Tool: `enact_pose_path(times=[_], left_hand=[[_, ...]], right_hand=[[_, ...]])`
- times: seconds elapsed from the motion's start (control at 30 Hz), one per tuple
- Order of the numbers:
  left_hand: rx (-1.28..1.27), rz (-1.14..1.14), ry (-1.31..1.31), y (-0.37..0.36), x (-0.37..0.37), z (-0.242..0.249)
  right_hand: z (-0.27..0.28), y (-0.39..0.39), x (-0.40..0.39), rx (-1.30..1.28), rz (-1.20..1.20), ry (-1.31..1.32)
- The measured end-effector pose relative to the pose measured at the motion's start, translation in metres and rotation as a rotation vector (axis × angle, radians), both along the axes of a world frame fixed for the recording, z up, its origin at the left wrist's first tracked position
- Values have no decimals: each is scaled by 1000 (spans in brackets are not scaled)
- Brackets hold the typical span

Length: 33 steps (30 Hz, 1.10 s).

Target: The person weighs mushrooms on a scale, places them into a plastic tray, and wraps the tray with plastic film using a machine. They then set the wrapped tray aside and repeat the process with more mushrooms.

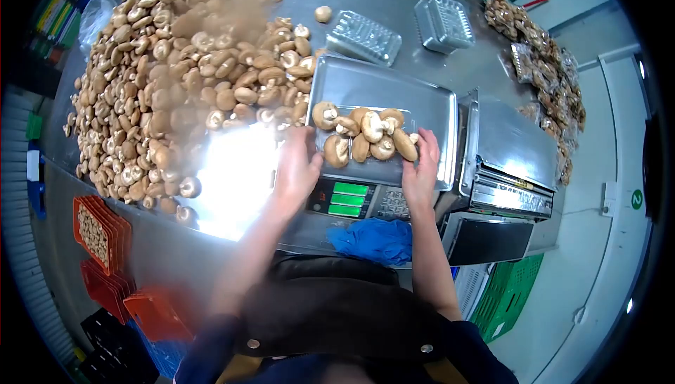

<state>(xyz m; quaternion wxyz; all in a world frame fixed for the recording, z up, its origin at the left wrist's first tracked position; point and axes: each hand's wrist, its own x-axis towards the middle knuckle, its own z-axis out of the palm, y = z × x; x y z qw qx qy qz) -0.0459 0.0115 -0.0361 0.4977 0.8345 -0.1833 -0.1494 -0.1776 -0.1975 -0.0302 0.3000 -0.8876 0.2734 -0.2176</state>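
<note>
Several brown-capped shiitake mushrooms (376, 125) lie grouped in a shallow metal tray (429, 96) on top of a weighing scale (348, 199) with green displays. My left hand (299, 166) is at the tray's left edge, fingers forward and thumb apart toward the mushrooms. On the other side of the group, my right hand (422, 166) reaches over the tray's front edge, thumb and fingers apart. Its fingertips are right at the rightmost mushroom (404, 145). A crumpled blue plastic bag (373, 240) lies in front of the scale, between my forearms.
A large heap of loose mushrooms (133, 96) covers the table's left side. Clear plastic punnets (364, 37) stand behind the tray. A metal-topped machine (517, 138) adjoins the scale; packed mushrooms (545, 67) line the right edge. Orange crates (102, 233) and a green crate (506, 296) are below.
</note>
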Motion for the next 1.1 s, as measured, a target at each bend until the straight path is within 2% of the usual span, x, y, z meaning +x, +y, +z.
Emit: enact_pose_path(times=[0.03,0.07,0.2,0.3,0.37,0.4,0.43,0.47,0.5,0.57,0.6,0.7,0.73,0.83,0.9,0.97,1.1], left_hand=[[76,-37,-175,-5,-1,-1],[149,-27,-178,-10,-5,0],[147,-55,-238,-6,-5,5],[98,49,-461,-4,-4,18],[-4,-24,-500,-16,0,34],[-25,-86,-628,-25,1,43],[-71,-156,-580,-36,-1,46],[-5,-238,-693,-45,0,46],[60,-319,-805,-53,1,46],[167,-384,-824,-62,-2,34],[224,-414,-832,-64,-2,29],[268,-418,-750,-64,-3,29],[238,-399,-770,-63,-3,25],[188,-391,-770,-61,0,22],[189,-382,-792,-61,-2,22],[191,-382,-793,-60,-2,21],[97,-355,-789,-51,-1,27]], right_hand=[[-2,-6,-4,-46,7,31],[-2,-9,-7,-17,12,74],[1,-14,-18,21,31,149],[27,-7,-20,39,-6,-3],[33,-9,-20,-113,135,-8],[31,-13,-21,-165,248,18],[29,-19,-21,-218,363,42],[26,-24,-19,-216,476,71],[26,-24,-21,-147,393,-5],[33,-20,-20,-12,232,-156],[20,-17,-19,399,149,-354],[28,1,-11,457,-15,-137],[14,5,-6,221,106,-21],[7,8,-11,200,78,16],[13,11,-10,108,27,-78],[23,10,-5,45,70,-115],[7,6,4,58,280,-26]])
